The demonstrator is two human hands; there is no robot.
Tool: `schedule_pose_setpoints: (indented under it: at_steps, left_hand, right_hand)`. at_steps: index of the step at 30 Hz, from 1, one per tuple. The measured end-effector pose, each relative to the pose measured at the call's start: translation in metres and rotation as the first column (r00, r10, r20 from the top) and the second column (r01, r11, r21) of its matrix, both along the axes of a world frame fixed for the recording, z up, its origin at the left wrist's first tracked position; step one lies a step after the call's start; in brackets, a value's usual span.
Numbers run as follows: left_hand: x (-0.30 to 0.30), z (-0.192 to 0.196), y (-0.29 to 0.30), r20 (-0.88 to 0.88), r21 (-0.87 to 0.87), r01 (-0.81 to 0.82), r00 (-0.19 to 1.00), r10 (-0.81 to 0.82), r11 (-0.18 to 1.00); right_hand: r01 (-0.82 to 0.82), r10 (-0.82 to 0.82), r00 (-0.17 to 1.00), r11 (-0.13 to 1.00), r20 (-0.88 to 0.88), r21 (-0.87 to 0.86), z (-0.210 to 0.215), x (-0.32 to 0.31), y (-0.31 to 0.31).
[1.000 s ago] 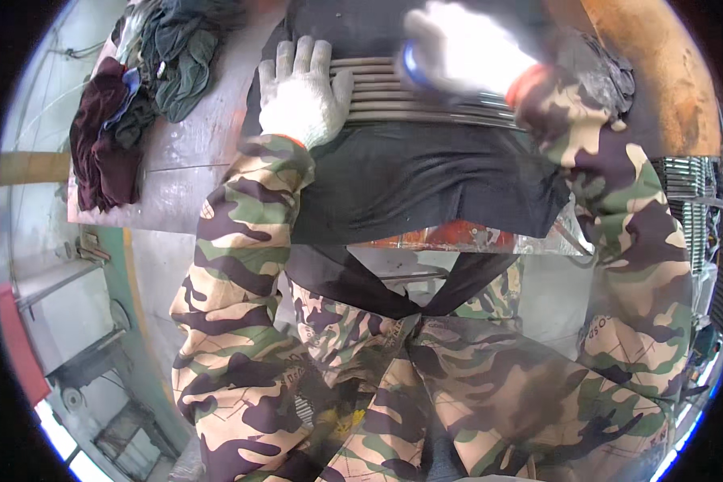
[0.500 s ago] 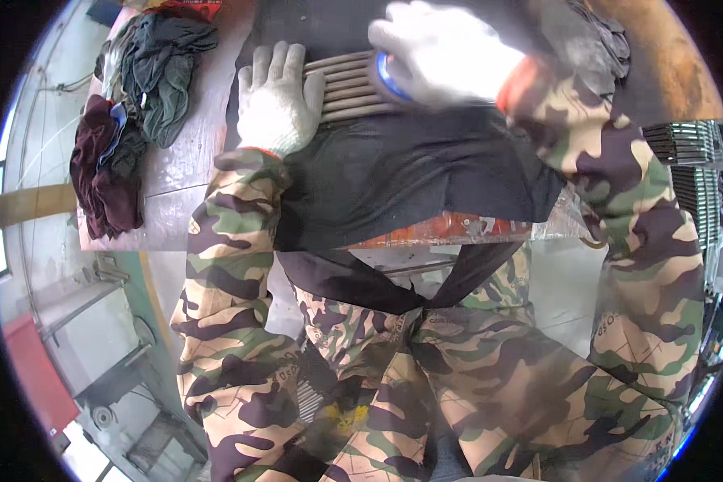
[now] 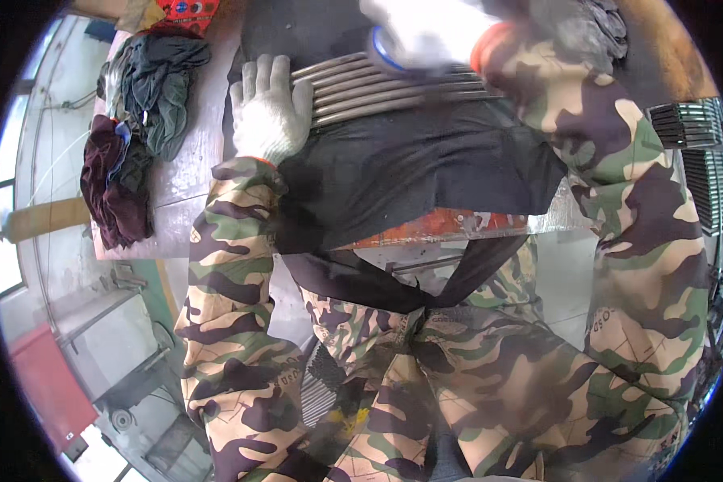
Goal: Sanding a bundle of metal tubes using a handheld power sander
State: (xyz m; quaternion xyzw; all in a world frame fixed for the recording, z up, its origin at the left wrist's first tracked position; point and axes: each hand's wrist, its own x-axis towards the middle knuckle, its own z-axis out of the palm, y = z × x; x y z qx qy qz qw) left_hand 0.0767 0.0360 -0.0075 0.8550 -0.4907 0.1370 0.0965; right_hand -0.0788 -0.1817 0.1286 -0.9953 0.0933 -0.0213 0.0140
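Several thin metal rods [image 3: 361, 95] lie side by side on a black cloth [image 3: 402, 169]. My left hand [image 3: 269, 116], in a white knit glove, is spread at their left ends with its thumb against them. Above the rods, my gloved right hand [image 3: 434, 32] is smeared by motion and reaches the upper edge of the view. Under its fingers shows the curved edge of a blue-rimmed round object [image 3: 384, 50], close to the rods. The rest of that object is hidden by the hand.
Crumpled dark green cloths [image 3: 165, 80] and a maroon cloth [image 3: 112, 185] lie on the table's left side. At the upper left is a red package [image 3: 186, 11]. Grey cloth [image 3: 598, 32] sits at the upper right. Stacked dark rods [image 3: 703, 177] stand beyond my right arm.
My right hand and the blue-rimmed object have moved up and slightly left, baring more of the rods. My left hand remains at the rods' left ends, and the rods look slightly tilted.
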Motion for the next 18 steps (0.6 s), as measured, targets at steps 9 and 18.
schedule_pose_setpoints:
  at_steps: [9,18]
  left_hand:
    - [-0.009,-0.012,0.006,0.011,-0.043,0.003,1.000,-0.003,0.999]
    - [-0.003,0.001,0.016,-0.024,0.039,-0.039,0.999,0.040,0.998]
  right_hand:
    - [-0.073,0.081,0.994,0.991,0.067,-0.114,-0.024,-0.040,-0.022]
    - [-0.185,0.200,0.970,0.976,0.139,-0.113,-0.028,-0.076,-0.021]
